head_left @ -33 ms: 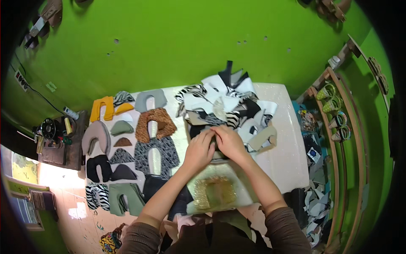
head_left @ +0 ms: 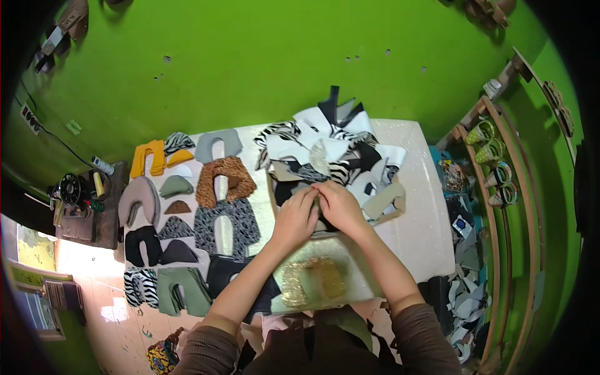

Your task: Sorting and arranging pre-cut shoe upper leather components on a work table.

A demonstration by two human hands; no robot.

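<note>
My left hand point(head_left: 296, 214) and my right hand point(head_left: 338, 206) meet at the near side of a heap of cut material scraps point(head_left: 322, 147). Their fingertips are bent together and touch or nearly touch; whatever sits between them is too small or hidden to name. White, black, grey and zebra-striped scraps make up the heap, which seems to lie in a shallow box whose rim is mostly covered. Beyond my right hand a beige curved piece point(head_left: 382, 201) hangs over the heap's right side. Between my forearms, a blurred gold patch point(head_left: 312, 280) shows on the table's near edge.
Left on the white table point(head_left: 422, 244) lie U-shaped and half-round pieces: mustard point(head_left: 147, 159), brown speckled point(head_left: 226, 181), grey patterned point(head_left: 226, 229), green point(head_left: 183, 292). A sewing machine point(head_left: 70, 190) stands far left. Sandals point(head_left: 490, 150) hang on a wooden rack at right, above piled scraps point(head_left: 467, 294).
The whole view has shifted slightly, so the table and pieces sit a little further left and up. Both hands keep the same closed pose together.
</note>
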